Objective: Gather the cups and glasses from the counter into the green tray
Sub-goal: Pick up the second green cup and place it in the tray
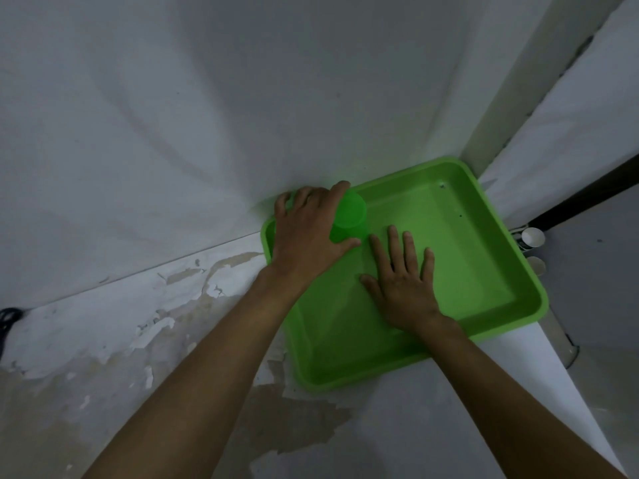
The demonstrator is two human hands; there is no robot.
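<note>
The right hand point(403, 288) lies flat in the tray point(511, 307), fingers straight and spread; the left hand point(307, 229) has its fingers wrapped round a cup point(351, 214) at the tray's far corner.

The tray point(501, 257) sits on the desk point(193, 333), pushed back against the wall point(207, 115). A cup point(349, 216) stands in its far left corner under the left hand point(307, 233). The right hand point(403, 288) lies flat inside the tray, just right of the cup. Two small cups point(533, 236) lie beyond the tray's right edge.
</note>
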